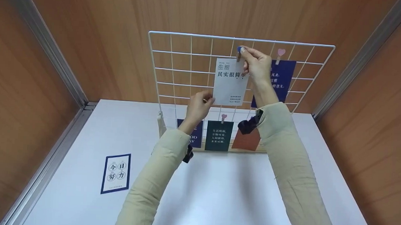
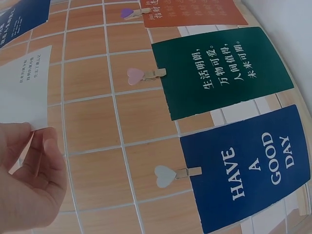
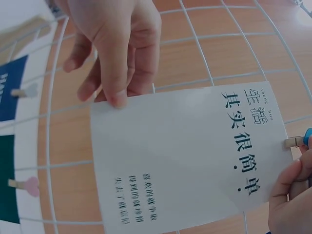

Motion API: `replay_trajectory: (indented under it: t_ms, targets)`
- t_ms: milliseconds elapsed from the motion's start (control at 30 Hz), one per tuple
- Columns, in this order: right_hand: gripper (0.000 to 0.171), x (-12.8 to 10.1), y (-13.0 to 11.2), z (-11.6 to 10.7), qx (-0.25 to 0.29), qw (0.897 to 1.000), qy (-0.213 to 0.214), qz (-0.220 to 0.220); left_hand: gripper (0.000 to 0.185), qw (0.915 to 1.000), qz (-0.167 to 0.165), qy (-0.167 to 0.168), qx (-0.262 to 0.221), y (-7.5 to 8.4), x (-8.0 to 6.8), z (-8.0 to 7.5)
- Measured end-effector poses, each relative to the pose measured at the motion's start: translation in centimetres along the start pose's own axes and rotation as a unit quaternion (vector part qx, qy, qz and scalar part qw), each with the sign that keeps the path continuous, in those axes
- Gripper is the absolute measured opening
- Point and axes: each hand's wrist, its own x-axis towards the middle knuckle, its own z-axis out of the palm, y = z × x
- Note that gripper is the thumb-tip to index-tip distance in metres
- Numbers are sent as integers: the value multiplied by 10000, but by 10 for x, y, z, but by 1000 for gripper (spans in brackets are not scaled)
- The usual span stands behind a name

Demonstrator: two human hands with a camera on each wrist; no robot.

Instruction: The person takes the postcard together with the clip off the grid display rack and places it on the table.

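A white card (image 1: 228,88) with dark Chinese characters hangs against the white wire grid (image 1: 201,53), in its upper middle. My left hand (image 1: 198,107) pinches the card's lower left corner between thumb and fingers. At the card's top edge, my right hand (image 1: 259,65) pinches a small wooden clothespin with a blue heart (image 1: 240,49). The right wrist view shows this clothespin (image 3: 294,142) over the card's top edge; whether it also grips a grid wire I cannot tell.
A dark blue card (image 1: 284,79) hangs at right from a pink-heart clothespin (image 1: 281,53). Along the grid's bottom hang a blue card (image 2: 248,170), a green card (image 2: 224,73) and an orange card (image 2: 195,12). A blue-bordered card (image 1: 116,174) lies on the white table (image 1: 79,202).
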Motion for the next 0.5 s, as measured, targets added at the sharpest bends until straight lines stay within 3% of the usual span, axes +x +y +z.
replay_trajectory:
  t_ms: [233, 500]
  targets:
    - [15, -2, -8, 3, 263, 9995, 173, 45, 16, 10000, -33, -48, -9, -3, -1, -2]
    - [12, -8, -8, -2, 40, 9993, -291, -223, 14, 10000, -51, -73, -16, -5, -5, -3]
